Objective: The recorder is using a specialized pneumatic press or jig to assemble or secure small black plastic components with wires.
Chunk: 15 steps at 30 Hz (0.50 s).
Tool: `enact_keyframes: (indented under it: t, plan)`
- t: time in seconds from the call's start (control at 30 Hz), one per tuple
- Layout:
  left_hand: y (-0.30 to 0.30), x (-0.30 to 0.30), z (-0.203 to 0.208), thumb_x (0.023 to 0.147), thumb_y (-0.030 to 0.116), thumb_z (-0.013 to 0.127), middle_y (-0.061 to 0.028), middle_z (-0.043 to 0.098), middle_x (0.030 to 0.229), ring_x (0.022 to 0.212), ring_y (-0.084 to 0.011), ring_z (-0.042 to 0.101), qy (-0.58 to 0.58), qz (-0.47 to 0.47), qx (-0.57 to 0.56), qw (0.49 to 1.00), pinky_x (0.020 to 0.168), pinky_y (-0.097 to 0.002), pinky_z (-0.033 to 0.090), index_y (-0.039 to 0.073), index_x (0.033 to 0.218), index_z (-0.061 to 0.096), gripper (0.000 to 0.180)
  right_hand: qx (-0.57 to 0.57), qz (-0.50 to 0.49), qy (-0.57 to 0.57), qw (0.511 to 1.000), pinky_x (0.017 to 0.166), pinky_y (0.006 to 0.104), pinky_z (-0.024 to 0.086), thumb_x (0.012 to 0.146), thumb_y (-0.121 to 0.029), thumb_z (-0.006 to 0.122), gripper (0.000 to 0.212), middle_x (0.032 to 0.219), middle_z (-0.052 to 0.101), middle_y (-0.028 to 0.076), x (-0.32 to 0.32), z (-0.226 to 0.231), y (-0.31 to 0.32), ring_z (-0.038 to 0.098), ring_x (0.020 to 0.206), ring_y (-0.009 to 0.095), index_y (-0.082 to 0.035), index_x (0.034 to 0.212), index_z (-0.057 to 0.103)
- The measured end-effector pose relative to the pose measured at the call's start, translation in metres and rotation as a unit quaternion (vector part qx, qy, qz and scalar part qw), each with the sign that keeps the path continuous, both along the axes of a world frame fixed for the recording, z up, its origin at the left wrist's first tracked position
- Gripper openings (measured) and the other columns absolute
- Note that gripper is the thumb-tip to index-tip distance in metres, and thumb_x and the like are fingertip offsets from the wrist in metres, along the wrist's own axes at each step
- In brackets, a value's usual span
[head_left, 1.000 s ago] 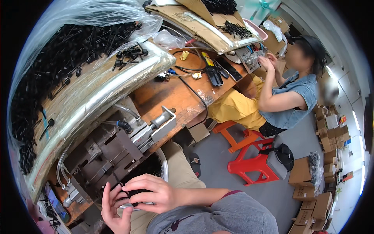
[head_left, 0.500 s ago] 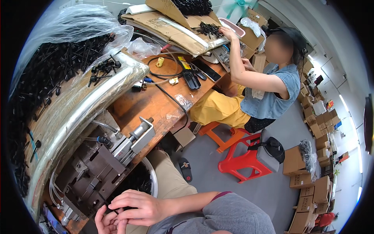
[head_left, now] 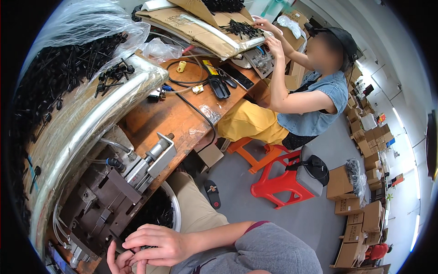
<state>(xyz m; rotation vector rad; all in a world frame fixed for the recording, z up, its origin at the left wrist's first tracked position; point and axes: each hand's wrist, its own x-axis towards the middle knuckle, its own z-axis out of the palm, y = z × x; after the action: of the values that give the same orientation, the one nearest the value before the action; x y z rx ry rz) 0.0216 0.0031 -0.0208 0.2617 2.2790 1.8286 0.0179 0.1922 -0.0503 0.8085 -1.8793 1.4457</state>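
My right hand [head_left: 157,244] is at the bottom of the view, its fingers curled over a small black rod-shaped plastic part [head_left: 117,238]. My left hand [head_left: 119,261] is close beneath it, fingers bent around the same part; the picture's lower edge cuts it off. One end of the part sticks up between the hands, and the fingers hide the rest. Just beyond them is a dark metal fixture [head_left: 98,201] with slots, a pneumatic cylinder [head_left: 157,153] and clear air tubes, mounted on the wooden bench.
Black rod parts with knobs [head_left: 68,68] heap on a plastic-wrapped board [head_left: 96,112] at left. A white-rimmed bin [head_left: 177,212] of black parts stands beside my leg. Across the bench [head_left: 187,109], a seated co-worker [head_left: 310,98] handles similar parts. A red stool [head_left: 278,182] stands behind.
My hands have shifted slightly, and more of the black part now shows above the fingers. The co-worker's hands have moved among the black parts and the small metal fixture. The whole view has shifted a little.
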Motion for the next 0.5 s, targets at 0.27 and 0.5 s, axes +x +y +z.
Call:
enact_keyframes:
  t: [0.27,0.5]
  plan:
    - [0.011,0.005,0.012,0.087,0.002,0.07,-0.0115,0.067,0.108,0.085,-0.0148,0.066,0.061,-0.009,-0.023,0.998,0.074,-0.0271,0.053,0.009,0.137,0.047,0.056,0.001,-0.003,0.003,1.0,0.086,0.0449,0.049,0.075,-0.01,0.072,0.025,0.122,0.056,0.021,0.002,-0.001,0.001,0.059,0.107,0.035,0.002,0.096,0.067]
    - [-0.014,0.002,-0.01,0.082,-0.011,0.064,-0.0152,0.066,0.108,0.086,-0.0181,0.068,0.011,0.04,0.003,0.999,0.075,-0.0225,0.051,0.004,0.136,0.04,0.061,0.261,-0.027,-0.119,0.958,0.079,0.0375,0.049,0.082,-0.028,0.072,0.034,0.106,0.065,0.011,0.002,0.049,0.073,0.062,0.092,0.027,-0.002,0.103,0.066]
